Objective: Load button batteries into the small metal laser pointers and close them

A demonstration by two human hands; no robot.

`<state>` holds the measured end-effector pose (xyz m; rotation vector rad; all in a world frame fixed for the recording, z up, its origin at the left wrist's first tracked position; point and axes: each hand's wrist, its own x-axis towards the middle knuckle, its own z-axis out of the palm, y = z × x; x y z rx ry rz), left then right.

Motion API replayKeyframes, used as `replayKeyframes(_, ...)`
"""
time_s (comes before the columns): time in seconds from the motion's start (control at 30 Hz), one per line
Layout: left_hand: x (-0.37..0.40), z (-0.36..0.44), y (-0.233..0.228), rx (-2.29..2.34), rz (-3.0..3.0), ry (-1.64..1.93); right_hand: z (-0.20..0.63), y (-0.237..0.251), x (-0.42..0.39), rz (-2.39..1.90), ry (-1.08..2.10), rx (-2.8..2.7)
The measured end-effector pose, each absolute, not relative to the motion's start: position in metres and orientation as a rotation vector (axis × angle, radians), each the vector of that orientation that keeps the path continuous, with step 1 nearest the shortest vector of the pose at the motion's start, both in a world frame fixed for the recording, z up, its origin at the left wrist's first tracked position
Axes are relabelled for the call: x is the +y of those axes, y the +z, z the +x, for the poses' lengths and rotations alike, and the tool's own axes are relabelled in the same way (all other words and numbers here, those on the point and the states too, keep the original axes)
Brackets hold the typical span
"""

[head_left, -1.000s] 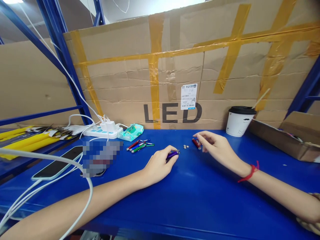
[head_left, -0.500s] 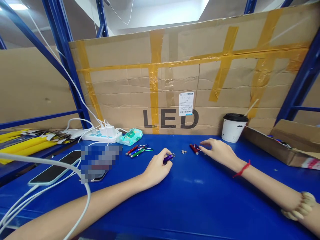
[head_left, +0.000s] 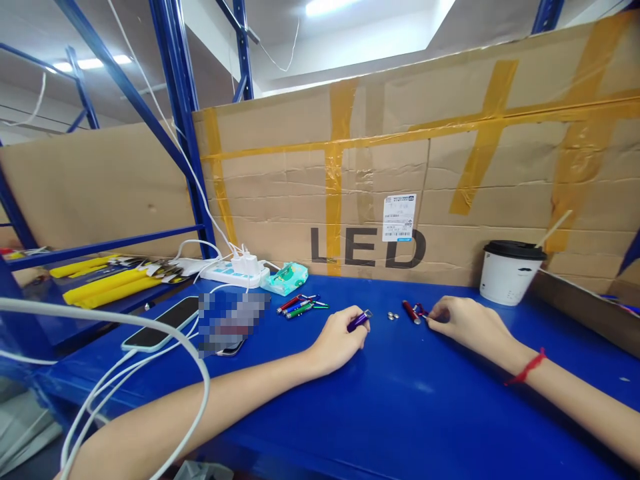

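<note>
My left hand (head_left: 336, 343) is closed around a slim purple metal tube (head_left: 357, 321) like a small pen light, with a silvery clip at its far end. My right hand (head_left: 473, 327) rests low over the table with thumb and fingertips pinched together. What lies between those fingertips is too small to make out. Just left of them are a small purple clip (head_left: 421, 309) and a dark red metal tube (head_left: 411, 313). Several small silver button cells (head_left: 393, 316) lie between my two hands. Further left is a bunch of red, blue and green pen lights (head_left: 299, 307) with clips.
A lidded paper cup (head_left: 511, 273) with a stick stands behind my right hand, by an open carton (head_left: 587, 313). A phone (head_left: 163, 325), white cables (head_left: 206, 400), a power strip (head_left: 233, 272) and a green tissue pack (head_left: 287, 279) are left. Cardboard (head_left: 280, 200) backs the table.
The view has swung left, so everything appears further right. My right hand's fingers have gone from loosely spread to a pinch beside the red tube. My left hand still holds the purple tube.
</note>
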<state>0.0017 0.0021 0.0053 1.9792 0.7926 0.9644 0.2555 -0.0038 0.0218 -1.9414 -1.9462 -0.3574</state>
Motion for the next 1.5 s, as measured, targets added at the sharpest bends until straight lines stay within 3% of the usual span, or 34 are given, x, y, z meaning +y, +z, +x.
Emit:
replayKeyframes(0.27, 0.002, -0.001, 0.004, 0.835, 1.870, 0.975, 0.263, 0.023, 0.002, -1.964, -0.243, -1.810)
replayKeyframes(0.5, -0.001, 0.000, 0.007, 0.795, 1.861, 0.962, 0.238, 0.025, -0.013, -1.317, -0.138, -1.981)
replayKeyframes(0.73, 0.000, 0.002, 0.005, 0.689, 1.846, 0.966, 0.210, 0.027, -0.033, -0.939, -0.143, -2.292)
replayKeyframes(1.13, -0.002, 0.001, 0.005, 0.499, 1.921, 0.834, 0.195, 0.023, -0.046, -1.006, 0.063, -2.334)
replayKeyframes(1.5, -0.002, 0.000, 0.004, 0.470, 2.122, 0.810, 0.187, 0.024, -0.049, -1.033, -0.367, -2.476)
